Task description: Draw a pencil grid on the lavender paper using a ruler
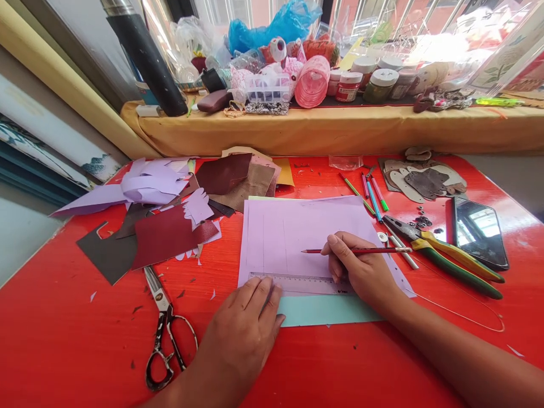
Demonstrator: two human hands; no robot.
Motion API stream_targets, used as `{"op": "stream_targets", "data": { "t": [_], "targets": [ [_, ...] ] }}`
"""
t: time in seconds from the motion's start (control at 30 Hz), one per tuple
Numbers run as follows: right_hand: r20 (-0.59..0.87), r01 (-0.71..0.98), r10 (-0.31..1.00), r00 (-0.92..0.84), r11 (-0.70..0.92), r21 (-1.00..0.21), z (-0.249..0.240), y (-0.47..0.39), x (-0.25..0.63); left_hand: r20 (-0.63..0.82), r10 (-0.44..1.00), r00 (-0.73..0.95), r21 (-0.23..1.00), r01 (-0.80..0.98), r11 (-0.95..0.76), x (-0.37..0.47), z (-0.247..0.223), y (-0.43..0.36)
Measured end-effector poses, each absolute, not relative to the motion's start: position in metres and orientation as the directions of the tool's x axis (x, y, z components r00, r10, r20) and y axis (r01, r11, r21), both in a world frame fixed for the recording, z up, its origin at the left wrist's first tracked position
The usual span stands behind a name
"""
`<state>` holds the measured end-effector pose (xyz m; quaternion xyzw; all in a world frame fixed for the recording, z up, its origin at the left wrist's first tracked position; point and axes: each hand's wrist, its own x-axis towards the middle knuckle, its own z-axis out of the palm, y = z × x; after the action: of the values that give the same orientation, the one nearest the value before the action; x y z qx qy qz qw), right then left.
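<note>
A purple sheet [314, 226] with thin pencil lines on its left part lies over a light-blue sheet [331, 310] on the red table. Across the purple sheet's lower edge rests a clear ruler [304, 282]. My left hand [250, 317] lies with its fingertips on the ruler's left end, fingers bent and side by side, palm down. In my right hand [355, 266] is a dark red pencil [314, 251], pinched between thumb and fingers, its tip pointing left above the purple sheet. The right hand's lower side is over the ruler's right end.
Scissors [164, 328] lie left of my left hand, below leather scraps [165, 238] and purple paper scraps [153, 181]. Pliers [446, 255], markers [372, 195] and a phone [479, 232] are at the right. Jars [348, 86] and bags line the windowsill.
</note>
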<state>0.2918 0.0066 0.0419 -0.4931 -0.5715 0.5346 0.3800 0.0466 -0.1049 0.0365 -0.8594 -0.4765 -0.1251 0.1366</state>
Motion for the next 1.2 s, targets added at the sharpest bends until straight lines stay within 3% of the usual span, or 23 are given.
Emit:
{"op": "stream_targets", "data": {
  "t": [1.2],
  "targets": [
    [-0.046,0.165,0.970,-0.237,-0.007,-0.986,0.0455,0.0060,0.2906,0.331,0.821,0.465,-0.128,0.884,-0.449,0.0556,0.0324,-0.1090]
  ]
}}
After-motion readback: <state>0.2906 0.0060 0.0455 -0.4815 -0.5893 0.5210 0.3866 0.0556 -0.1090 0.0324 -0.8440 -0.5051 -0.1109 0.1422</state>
